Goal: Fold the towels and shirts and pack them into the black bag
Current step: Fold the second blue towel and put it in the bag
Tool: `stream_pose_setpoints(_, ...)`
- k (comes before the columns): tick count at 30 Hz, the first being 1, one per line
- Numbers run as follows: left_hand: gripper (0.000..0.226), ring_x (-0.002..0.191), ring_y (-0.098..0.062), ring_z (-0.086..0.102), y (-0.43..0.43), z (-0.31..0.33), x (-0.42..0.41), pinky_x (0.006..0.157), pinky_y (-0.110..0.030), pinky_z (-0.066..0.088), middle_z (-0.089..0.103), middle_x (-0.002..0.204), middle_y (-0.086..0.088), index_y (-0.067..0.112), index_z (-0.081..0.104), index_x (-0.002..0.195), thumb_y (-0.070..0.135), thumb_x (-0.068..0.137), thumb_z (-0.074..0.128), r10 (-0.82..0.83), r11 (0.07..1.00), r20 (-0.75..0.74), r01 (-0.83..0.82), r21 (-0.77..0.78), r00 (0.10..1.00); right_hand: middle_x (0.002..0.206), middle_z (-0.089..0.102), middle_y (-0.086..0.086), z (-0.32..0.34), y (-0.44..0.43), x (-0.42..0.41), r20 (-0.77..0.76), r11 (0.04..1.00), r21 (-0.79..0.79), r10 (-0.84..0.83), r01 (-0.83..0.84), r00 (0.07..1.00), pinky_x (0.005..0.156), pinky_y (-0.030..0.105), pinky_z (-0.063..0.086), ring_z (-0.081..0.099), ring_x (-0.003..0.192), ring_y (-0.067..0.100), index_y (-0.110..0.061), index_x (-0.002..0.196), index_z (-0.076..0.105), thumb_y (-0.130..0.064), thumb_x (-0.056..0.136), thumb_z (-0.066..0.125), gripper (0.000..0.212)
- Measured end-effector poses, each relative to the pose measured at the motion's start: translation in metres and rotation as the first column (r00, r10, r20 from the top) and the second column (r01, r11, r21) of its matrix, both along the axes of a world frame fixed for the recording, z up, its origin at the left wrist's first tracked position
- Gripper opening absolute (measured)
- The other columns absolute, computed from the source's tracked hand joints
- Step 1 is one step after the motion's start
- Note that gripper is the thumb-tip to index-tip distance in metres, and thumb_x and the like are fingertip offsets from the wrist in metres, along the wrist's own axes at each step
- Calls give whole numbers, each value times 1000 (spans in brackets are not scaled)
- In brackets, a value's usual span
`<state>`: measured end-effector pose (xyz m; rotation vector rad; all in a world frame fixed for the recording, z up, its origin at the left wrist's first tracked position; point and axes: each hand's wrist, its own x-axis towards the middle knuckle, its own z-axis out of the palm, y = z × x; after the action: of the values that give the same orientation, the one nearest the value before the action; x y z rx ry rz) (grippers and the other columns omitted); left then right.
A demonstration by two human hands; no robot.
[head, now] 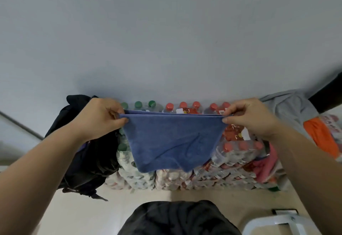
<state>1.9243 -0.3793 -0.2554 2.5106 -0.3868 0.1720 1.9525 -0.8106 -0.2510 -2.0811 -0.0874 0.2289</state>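
A blue towel (172,142) hangs doubled over in the air in front of me, its top edge stretched level. My left hand (100,117) pinches the top left corner and my right hand (249,117) pinches the top right corner. The black bag (88,158) sits at the left on stacked bottle packs, partly hidden behind my left forearm. At the right lie a grey garment (288,108), an orange one (322,138) and a pink one (262,166).
Shrink-wrapped packs of bottles (166,177) with green and red caps stand against the pale wall, behind and under the towel. A white stool (277,223) is at the bottom right on the beige floor. My dark trousers (177,218) fill the bottom centre.
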Motion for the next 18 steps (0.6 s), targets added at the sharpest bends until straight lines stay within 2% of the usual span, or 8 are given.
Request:
stream_pose_setpoints(2,14,56,-10,60,-6,7,-6,57,-33,47,62,59,4,23,66,60,25,69,76,-1,1000,-17,1,9,1000,62,70,6,3,-8,-2,-14,999,14,44,-44,999,58,33,51,61,57,15,-11,75,75,2,74,84,16)
stream_pose_setpoints(4,19,55,-19,60,-14,10,-7,56,-35,49,63,57,0,17,69,60,16,70,85,52,998,-101,-55,-25,993,62,70,-2,3,-14,-3,-15,998,9,64,-63,998,60,27,52,63,59,8,-8,75,74,3,73,84,15)
stream_pose_setpoints(8,21,56,-17,51,-30,16,-10,60,-33,43,62,62,-15,8,68,63,7,67,88,63,967,-224,-115,-227,973,66,70,5,4,-28,-1,-82,995,59,86,-81,993,59,24,53,64,62,14,1,79,72,4,73,83,12)
stream_pose_setpoints(11,22,60,-16,47,-37,21,-17,61,-28,37,58,61,-13,8,64,65,10,62,85,44,909,-314,-168,-382,948,67,67,15,8,-40,-2,-144,986,122,127,-110,981,52,23,51,60,58,21,4,80,71,6,73,80,12)
stream_pose_setpoints(13,28,59,-17,49,-38,23,-21,60,-24,39,57,61,-12,9,62,70,1,63,88,-2,897,-406,-178,-405,914,67,66,15,8,-45,-3,-179,980,114,179,-160,968,51,23,50,58,58,20,2,80,69,5,74,80,13)
stream_pose_setpoints(14,31,58,-19,51,-38,24,-23,57,-24,43,57,61,-16,12,63,76,-6,66,87,-31,908,-471,-171,-382,882,68,65,15,6,-45,-4,-209,971,101,233,-216,950,52,25,50,58,60,21,0,82,68,4,74,81,16)
stream_pose_setpoints(16,36,56,-28,60,-36,23,-26,56,-27,52,60,64,-25,15,67,92,-9,71,83,-46,968,-600,-112,-224,799,78,68,17,4,-40,-7,-306,912,22,395,-409,866,59,30,53,62,65,22,-12,96,69,-3,77,83,25)
stream_pose_setpoints(18,28,62,-32,70,-35,21,-29,63,-35,58,69,70,-20,15,73,92,-2,73,84,4,1000,-672,-13,-8,741,87,73,12,4,-32,-8,-428,783,-105,521,-614,738,64,27,54,66,66,15,-26,111,69,-10,83,80,34)
